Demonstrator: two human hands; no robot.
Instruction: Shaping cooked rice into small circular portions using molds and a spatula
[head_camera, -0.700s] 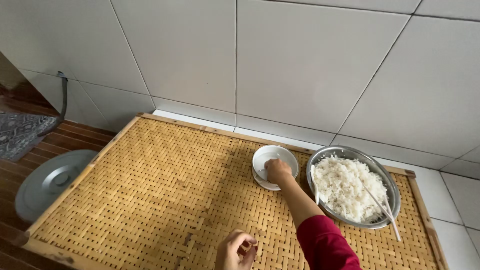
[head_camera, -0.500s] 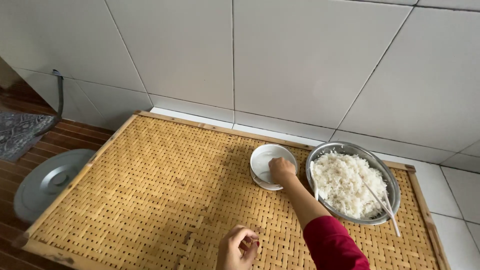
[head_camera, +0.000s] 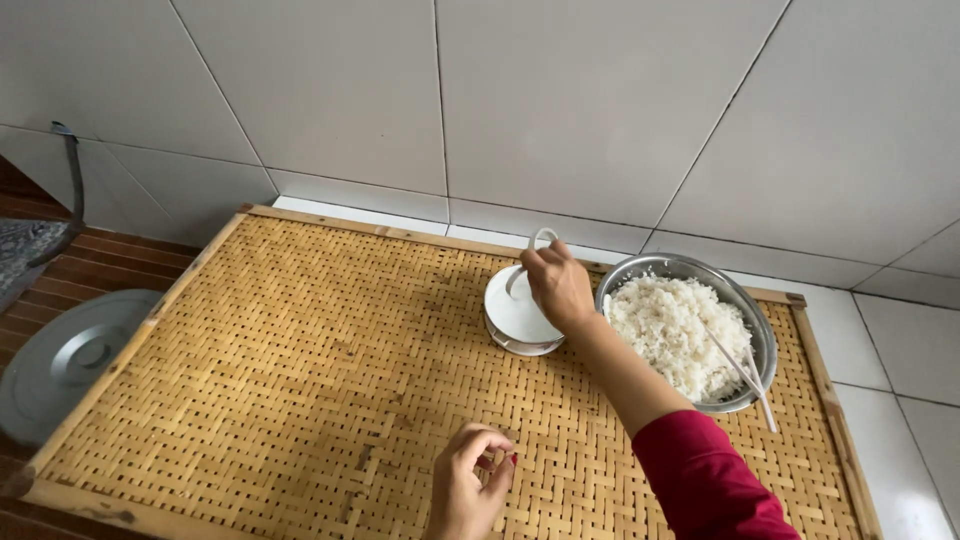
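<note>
Centre frame: right hand (head_camera: 558, 287) pinching white spoon (head_camera: 527, 256) over small white bowl (head_camera: 520, 312), beside rice bowl (head_camera: 690, 330); left hand (head_camera: 470, 480) loosely curled, empty, on woven tray (head_camera: 270, 370).

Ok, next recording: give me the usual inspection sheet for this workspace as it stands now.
Surface: woven bamboo tray with a wooden frame, lying on white tiles.
Job's things: small white bowl on the tray; metal bowl of cooked white rice beside it, a white utensil resting in the rice.
Clutter: round grey metal lid off the tray's left edge.
Hands: right hand over the small white bowl, holding a thin white curved piece; left hand above the tray's near edge, fingers curled, nothing clearly held.
Cables: nothing seen.
Surroundings: white tiled wall behind; dark wooden slats at left; red sleeve on the right arm.
</note>
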